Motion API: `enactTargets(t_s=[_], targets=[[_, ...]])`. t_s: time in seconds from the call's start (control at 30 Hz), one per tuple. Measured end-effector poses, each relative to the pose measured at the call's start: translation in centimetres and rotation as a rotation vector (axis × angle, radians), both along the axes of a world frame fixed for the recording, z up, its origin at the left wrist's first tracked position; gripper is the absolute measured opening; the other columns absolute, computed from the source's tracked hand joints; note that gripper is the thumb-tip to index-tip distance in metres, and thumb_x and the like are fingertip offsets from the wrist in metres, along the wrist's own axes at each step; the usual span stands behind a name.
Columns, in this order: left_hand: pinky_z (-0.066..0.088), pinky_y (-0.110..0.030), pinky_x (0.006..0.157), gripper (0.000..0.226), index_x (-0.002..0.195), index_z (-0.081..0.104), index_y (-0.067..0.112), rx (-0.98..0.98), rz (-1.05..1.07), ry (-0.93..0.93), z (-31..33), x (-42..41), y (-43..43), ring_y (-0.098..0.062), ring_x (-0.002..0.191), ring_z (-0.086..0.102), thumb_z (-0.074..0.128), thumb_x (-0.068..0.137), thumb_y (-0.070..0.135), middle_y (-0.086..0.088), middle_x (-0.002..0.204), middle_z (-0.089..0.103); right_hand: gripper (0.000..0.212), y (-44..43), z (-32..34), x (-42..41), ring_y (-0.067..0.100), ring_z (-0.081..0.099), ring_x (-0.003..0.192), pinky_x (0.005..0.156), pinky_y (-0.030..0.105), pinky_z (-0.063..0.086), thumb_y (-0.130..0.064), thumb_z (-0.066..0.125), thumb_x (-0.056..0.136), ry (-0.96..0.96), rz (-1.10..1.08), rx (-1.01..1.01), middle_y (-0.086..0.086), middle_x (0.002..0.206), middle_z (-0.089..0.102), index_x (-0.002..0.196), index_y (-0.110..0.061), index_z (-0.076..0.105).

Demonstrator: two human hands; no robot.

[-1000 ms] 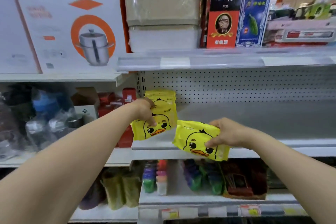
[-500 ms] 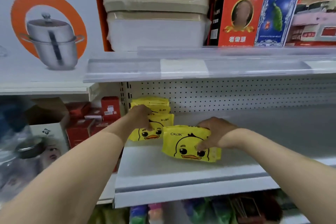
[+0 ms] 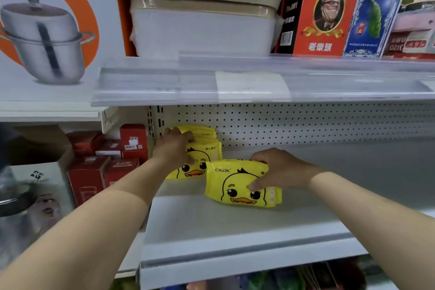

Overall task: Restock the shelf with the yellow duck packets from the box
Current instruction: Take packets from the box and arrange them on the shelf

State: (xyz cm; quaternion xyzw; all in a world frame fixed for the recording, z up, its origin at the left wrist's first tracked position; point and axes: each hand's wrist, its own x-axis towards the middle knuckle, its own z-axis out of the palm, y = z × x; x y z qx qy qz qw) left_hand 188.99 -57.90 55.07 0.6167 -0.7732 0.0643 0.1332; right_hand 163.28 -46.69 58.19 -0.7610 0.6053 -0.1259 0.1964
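Observation:
Several yellow duck packets (image 3: 202, 146) stand in a row at the back left of the grey shelf (image 3: 211, 223), against the pegboard. My left hand (image 3: 175, 146) grips the front packet of that row from above. A second yellow duck packet (image 3: 233, 186) stands on the shelf just to the right of the row, its duck face toward me. My right hand (image 3: 280, 168) holds this packet by its top and right side, thumb on its front. The box is not in view.
The upper shelf edge (image 3: 235, 82) hangs low above the hands, carrying stacked plastic tubs (image 3: 202, 19) and card boxes. Red boxes (image 3: 110, 160) fill the neighbouring bay to the left. To the right of the packets the grey shelf runs on bare.
Both hands moved up and deeper into the shelf with their packets. The left packet now joins the back row and the right packet stands on the shelf. The camera came closer.

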Motion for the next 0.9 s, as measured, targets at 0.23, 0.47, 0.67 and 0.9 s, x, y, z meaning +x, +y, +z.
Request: enactTargets(t_s=[0.23,0.47,0.67,0.9], targets=[[0.046,-0.038,0.091,0.064,0.126,0.053,0.025,-0.042,-0.037,0.285,-0.4,1.4,-0.7,-0.030,0.117,0.047,0.081,0.072,0.045,-0.008,0.120,0.053,0.030,-2.9,-0.9,2.7,0.001,0.063,0.077,0.063,0.018,0.045,-0.026,0.089,0.068,-0.052,0.064,0.018,-0.017,0.082,0.066,0.081,-0.031,0.063],[0.049,-0.044,0.090,0.048,0.118,0.060,0.019,-0.166,0.016,0.590,-0.7,3.7,0.9,-0.029,0.109,0.054,0.067,0.084,0.052,-0.008,0.114,0.060,0.039,-6.7,-2.3,7.2,0.009,0.063,0.090,0.076,0.024,0.047,-0.030,0.089,0.068,-0.045,0.082,-0.009,-0.012,0.098,0.068,0.101,-0.025,0.069],[0.042,-0.041,0.093,0.050,0.123,0.057,0.016,-0.219,0.068,0.590,-2.6,3.8,4.5,-0.030,0.114,0.047,0.063,0.087,0.051,-0.010,0.120,0.055,0.066,-8.6,-3.3,10.0,0.021,0.054,0.116,0.087,0.034,0.050,-0.044,0.086,0.067,0.164,-0.084,-0.279,0.000,0.122,0.059,0.125,-0.029,0.058],[0.045,-0.041,0.086,0.056,0.125,0.051,0.019,-0.167,0.091,0.497,-4.0,4.1,7.9,-0.033,0.110,0.049,0.066,0.084,0.054,-0.010,0.120,0.056,0.078,-5.9,-4.7,10.4,0.025,0.038,0.130,0.096,0.039,0.047,-0.041,0.082,0.074,0.182,-0.195,-0.442,0.004,0.137,0.044,0.139,-0.021,0.043]])
